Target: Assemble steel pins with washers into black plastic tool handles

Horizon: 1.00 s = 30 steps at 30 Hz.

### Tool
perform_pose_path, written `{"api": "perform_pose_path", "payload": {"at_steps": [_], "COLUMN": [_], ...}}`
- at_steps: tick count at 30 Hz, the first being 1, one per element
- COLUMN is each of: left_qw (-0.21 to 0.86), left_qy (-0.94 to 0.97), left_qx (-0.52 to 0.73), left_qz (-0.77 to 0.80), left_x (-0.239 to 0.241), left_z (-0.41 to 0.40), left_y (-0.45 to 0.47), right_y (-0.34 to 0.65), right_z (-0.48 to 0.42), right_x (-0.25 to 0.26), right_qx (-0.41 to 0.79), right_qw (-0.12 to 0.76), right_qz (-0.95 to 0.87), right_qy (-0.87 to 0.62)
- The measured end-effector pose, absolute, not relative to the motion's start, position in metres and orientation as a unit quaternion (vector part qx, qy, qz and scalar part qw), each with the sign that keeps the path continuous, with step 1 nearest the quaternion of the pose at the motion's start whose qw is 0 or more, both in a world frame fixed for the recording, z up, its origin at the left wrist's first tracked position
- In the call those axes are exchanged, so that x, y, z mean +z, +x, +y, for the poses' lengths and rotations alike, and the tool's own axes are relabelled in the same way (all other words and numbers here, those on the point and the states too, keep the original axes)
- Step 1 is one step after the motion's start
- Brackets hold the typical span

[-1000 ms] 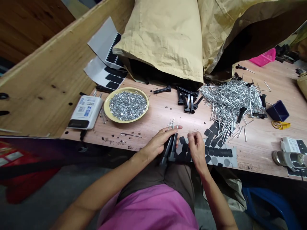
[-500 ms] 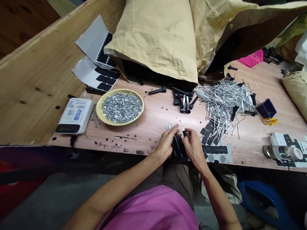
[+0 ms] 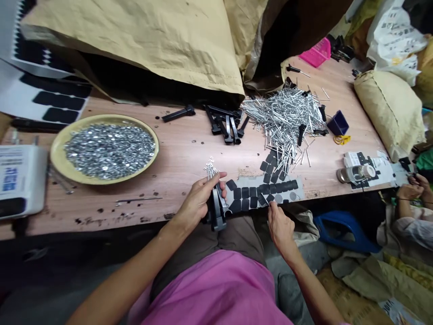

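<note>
**Thin piece [image 3: 265,199] slanted from the right hand [image 3: 281,225] over the black pads [image 3: 253,201]**

A bundle of black handles [image 3: 216,210] is held in the left hand [image 3: 198,198], its fingers curled around them. The bundle's long axis is pointed away from the body: the thick heads are turned toward the lap, and slim metal rods [image 3: 211,171], with small pale rings [image 3: 211,159] at their ends, are directed out over the table [image 3: 182,158].

In the right hand, the thin piece is pinched between the fingertips, its long axis tilted away from the body and to the left. Its far end is set over the pads of the grey sheet [image 3: 243,182]; whether a pad is touched cannot be told. The middle of the sheet is approached more closely by the right hand, while the left is placed just beside the sheet's left end. From the right fingertips, the bundle is found to the left, well apart. Beyond the sheet, loose metal pins [image 3: 287,119] are heaped.
</note>
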<state>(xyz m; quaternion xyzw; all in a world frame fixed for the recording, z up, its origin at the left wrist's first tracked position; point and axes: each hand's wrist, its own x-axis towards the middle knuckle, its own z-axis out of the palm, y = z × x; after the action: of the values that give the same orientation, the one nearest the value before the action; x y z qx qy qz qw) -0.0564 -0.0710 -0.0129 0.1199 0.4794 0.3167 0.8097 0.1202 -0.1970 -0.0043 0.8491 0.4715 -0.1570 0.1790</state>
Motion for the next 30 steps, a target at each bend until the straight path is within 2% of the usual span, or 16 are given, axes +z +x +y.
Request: {"api": "perform_pose_path", "payload": {"at_steps": [5, 14, 18, 20, 25, 30], "left_qw": [0.801, 0.809, 0.815, 0.814, 0.814, 0.815], "left_qy": [0.136, 0.126, 0.124, 0.129, 0.109, 0.121], "left_qx": [0.321, 0.325, 0.327, 0.327, 0.34, 0.349], "left_qz": [0.486, 0.472, 0.463, 0.463, 0.457, 0.446], "left_x": [-0.012, -0.016, -0.015, -0.014, -0.013, -0.014], "left_z": [-0.076, -0.082, -0.084, -0.085, -0.083, -0.084], "left_y": [-0.057, -0.059, -0.058, -0.058, -0.063, -0.067], "right_y": [0.113, 0.164, 0.127, 0.106, 0.097, 0.091], "right_z": [-0.202, -0.18, -0.179, -0.182, -0.181, -0.181], "right_x": [-0.004, 0.019, 0.015, 0.011, 0.016, 0.02], "right_qx": [-0.128, -0.112, -0.143, -0.181, -0.104, -0.162], "right_qw": [0.246, 0.243, 0.272, 0.245, 0.28, 0.255], "right_qz": [0.468, 0.419, 0.465, 0.552, 0.442, 0.542], "right_qy": [0.839, 0.868, 0.83, 0.776, 0.846, 0.784]}}
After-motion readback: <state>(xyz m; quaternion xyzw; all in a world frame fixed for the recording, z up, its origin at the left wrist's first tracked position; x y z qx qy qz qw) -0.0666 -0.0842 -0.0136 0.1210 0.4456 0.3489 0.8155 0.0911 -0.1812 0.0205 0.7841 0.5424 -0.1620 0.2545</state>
